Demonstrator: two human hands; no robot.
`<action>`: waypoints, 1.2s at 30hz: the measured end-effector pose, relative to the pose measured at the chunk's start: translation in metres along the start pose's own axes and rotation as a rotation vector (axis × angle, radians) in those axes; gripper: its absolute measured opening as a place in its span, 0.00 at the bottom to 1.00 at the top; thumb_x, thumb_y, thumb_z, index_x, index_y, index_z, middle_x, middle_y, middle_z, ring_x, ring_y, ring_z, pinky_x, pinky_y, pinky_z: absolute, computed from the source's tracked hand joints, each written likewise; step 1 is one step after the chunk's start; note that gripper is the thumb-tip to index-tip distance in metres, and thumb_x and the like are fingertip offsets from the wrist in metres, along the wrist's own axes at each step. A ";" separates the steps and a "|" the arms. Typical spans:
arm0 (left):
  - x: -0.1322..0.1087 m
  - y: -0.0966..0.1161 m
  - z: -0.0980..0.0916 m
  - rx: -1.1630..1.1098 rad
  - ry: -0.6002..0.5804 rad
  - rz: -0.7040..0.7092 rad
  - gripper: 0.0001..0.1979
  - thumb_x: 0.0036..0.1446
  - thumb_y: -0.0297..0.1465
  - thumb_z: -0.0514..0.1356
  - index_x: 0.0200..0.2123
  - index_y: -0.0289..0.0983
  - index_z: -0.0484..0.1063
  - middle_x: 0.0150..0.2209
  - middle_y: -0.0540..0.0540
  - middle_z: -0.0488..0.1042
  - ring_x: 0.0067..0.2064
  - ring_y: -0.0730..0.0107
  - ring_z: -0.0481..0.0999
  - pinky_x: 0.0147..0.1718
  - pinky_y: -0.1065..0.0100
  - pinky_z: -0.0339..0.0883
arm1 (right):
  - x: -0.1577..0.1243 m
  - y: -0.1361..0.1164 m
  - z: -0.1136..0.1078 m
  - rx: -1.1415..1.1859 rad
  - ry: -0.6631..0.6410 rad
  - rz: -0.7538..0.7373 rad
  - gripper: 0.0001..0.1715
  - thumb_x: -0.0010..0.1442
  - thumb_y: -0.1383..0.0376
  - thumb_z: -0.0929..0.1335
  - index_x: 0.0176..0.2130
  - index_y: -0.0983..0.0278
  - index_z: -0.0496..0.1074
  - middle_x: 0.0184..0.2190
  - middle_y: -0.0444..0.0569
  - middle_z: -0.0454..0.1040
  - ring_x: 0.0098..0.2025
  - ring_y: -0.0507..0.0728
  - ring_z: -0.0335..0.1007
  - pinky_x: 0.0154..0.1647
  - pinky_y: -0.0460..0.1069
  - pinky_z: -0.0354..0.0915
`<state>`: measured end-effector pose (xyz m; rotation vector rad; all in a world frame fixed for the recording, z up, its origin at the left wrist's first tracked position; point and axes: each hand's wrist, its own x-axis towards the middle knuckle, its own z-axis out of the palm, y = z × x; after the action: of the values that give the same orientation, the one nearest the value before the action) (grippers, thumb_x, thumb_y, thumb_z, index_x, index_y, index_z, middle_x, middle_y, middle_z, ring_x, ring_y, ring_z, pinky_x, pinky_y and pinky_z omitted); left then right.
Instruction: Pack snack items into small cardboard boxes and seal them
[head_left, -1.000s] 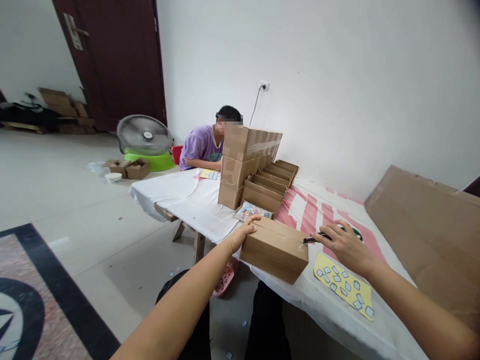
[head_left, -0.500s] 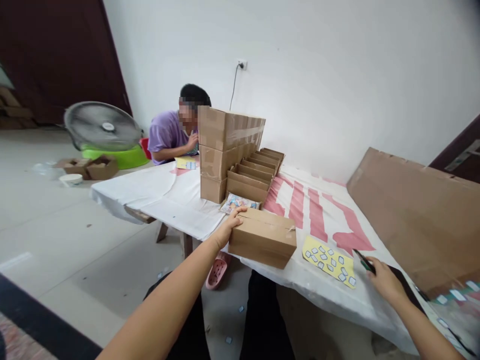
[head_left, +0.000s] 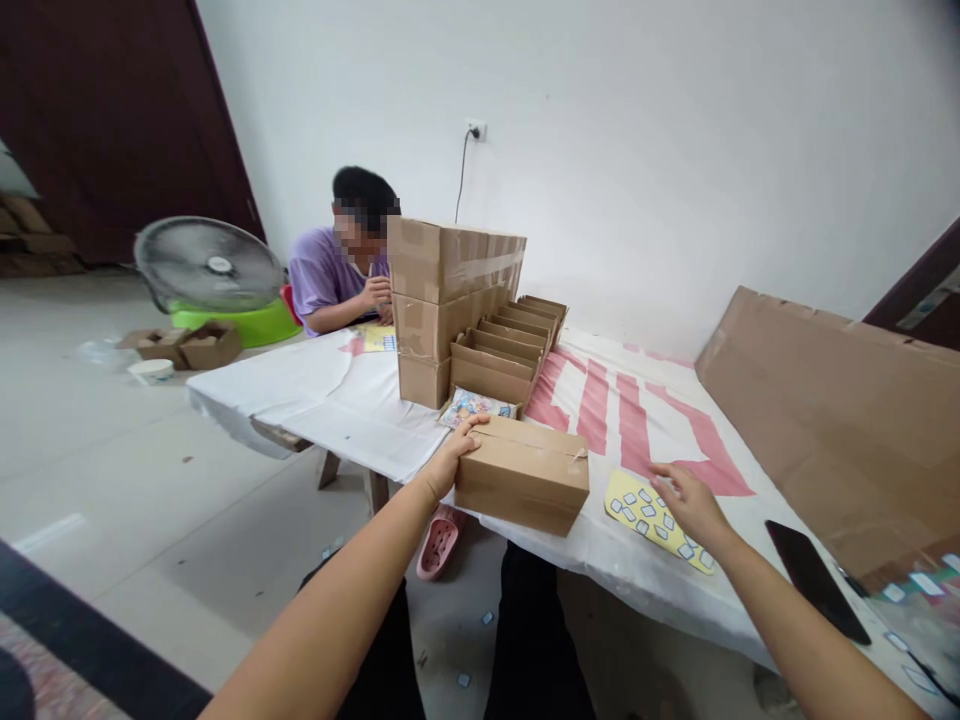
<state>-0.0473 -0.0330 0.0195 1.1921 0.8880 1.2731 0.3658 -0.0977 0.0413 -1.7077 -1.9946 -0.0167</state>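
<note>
My left hand (head_left: 456,455) grips the left end of a closed cardboard box (head_left: 521,485), fingers over its top edge. The box sits at the table's near edge, with a seam along its top and a bit of clear tape at its right end. My right hand (head_left: 690,505) hovers over a yellow sheet (head_left: 637,505) of scattered white stickers to the right of the box. Its fingers are loosely stretched, and nothing shows in them. Behind the box lies a printed packet (head_left: 474,407) in an open carton, partly hidden.
Taped boxes (head_left: 424,265) stand stacked, beside a row of open cartons (head_left: 495,365). A phone-like black slab (head_left: 817,580) lies at right before a large cardboard panel (head_left: 832,430). A person (head_left: 330,270) sits across the table. A fan (head_left: 214,265) stands on the floor.
My right hand has moved left from beside the black slab to above the yellow sheet. A thin dark tool held in it earlier no longer shows. My left hand stays on the box.
</note>
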 end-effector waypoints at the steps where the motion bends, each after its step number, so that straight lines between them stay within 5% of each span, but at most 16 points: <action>1: 0.000 0.000 0.000 0.003 0.001 0.000 0.32 0.38 0.37 0.56 0.51 0.37 0.65 0.49 0.45 0.68 0.50 0.51 0.66 0.48 0.60 0.59 | 0.006 -0.024 0.000 0.062 0.007 -0.059 0.19 0.64 0.56 0.60 0.47 0.61 0.72 0.47 0.53 0.76 0.50 0.60 0.72 0.46 0.55 0.70; 6: 0.000 0.000 -0.001 0.019 0.000 -0.011 0.33 0.38 0.36 0.56 0.52 0.37 0.65 0.48 0.45 0.69 0.50 0.51 0.67 0.48 0.60 0.59 | 0.030 -0.102 0.012 0.194 0.061 -0.326 0.15 0.63 0.60 0.63 0.48 0.62 0.70 0.46 0.53 0.76 0.51 0.61 0.69 0.51 0.57 0.67; 12: 0.002 -0.001 -0.003 0.050 0.007 0.012 0.33 0.38 0.36 0.56 0.52 0.36 0.66 0.50 0.45 0.69 0.50 0.50 0.67 0.48 0.59 0.59 | 0.043 -0.114 0.027 0.280 0.084 -0.349 0.06 0.61 0.63 0.65 0.35 0.62 0.70 0.39 0.51 0.76 0.46 0.61 0.70 0.49 0.58 0.65; 17: -0.001 0.001 -0.001 0.066 0.006 0.021 0.33 0.37 0.37 0.56 0.52 0.36 0.66 0.50 0.45 0.68 0.51 0.50 0.66 0.50 0.58 0.58 | 0.007 -0.122 0.000 0.416 -0.039 -0.326 0.09 0.64 0.60 0.63 0.34 0.60 0.68 0.34 0.49 0.74 0.39 0.58 0.69 0.42 0.53 0.65; 21: -0.003 0.003 0.001 0.087 0.004 0.046 0.33 0.38 0.38 0.55 0.51 0.36 0.66 0.51 0.45 0.67 0.51 0.51 0.66 0.51 0.59 0.57 | -0.026 -0.113 -0.023 0.534 -0.322 -0.168 0.10 0.63 0.59 0.63 0.33 0.60 0.68 0.31 0.46 0.73 0.35 0.55 0.70 0.38 0.50 0.64; 25: -0.001 0.001 -0.001 0.108 0.009 0.056 0.32 0.38 0.37 0.55 0.51 0.37 0.66 0.51 0.46 0.68 0.51 0.52 0.66 0.51 0.59 0.58 | -0.046 -0.084 -0.015 0.338 -0.585 0.009 0.05 0.59 0.65 0.64 0.30 0.61 0.68 0.28 0.44 0.75 0.32 0.55 0.70 0.35 0.50 0.63; 30: -0.001 -0.002 -0.002 0.058 -0.005 0.063 0.30 0.39 0.36 0.56 0.50 0.38 0.66 0.50 0.46 0.68 0.52 0.52 0.65 0.51 0.61 0.57 | -0.063 -0.052 0.021 0.003 -0.608 0.111 0.04 0.55 0.70 0.65 0.31 0.61 0.69 0.28 0.44 0.75 0.33 0.55 0.70 0.33 0.48 0.58; 36: -0.001 -0.003 -0.002 0.033 0.001 0.031 0.31 0.39 0.37 0.56 0.51 0.37 0.66 0.50 0.46 0.68 0.49 0.53 0.67 0.48 0.61 0.59 | -0.065 -0.038 0.038 -0.019 -0.612 0.187 0.09 0.53 0.68 0.68 0.38 0.61 0.68 0.27 0.42 0.74 0.31 0.55 0.69 0.30 0.46 0.55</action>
<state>-0.0489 -0.0334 0.0162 1.2358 0.8976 1.2887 0.3221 -0.1525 -0.0050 -2.0792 -2.2275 0.6210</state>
